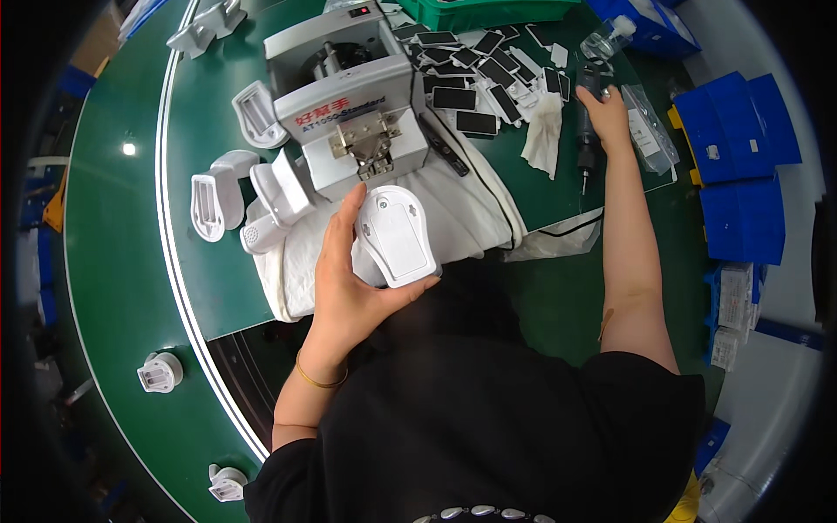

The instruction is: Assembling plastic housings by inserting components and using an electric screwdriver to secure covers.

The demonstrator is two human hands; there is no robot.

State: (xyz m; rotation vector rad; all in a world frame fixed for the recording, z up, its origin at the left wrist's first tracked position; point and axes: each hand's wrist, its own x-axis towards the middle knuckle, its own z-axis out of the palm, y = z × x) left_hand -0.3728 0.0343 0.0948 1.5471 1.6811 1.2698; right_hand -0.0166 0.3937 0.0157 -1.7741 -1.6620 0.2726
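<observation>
Your left hand (349, 288) cradles a white plastic housing (397, 235) just above the white cloth (462, 209), fingers curled under it and thumb laid along its near edge. It looks light and stiff, with a smooth shell that could slip, so I'd hold it by the long sides, clear of the small green dot near its top. Your right hand (606, 109) is stretched out to the far side of the counter (209, 288), closed around a dark electric screwdriver (588, 139) standing tip-down beside a crumpled rag (545, 131). Behind the housing sits a grey machine (349, 96).
</observation>
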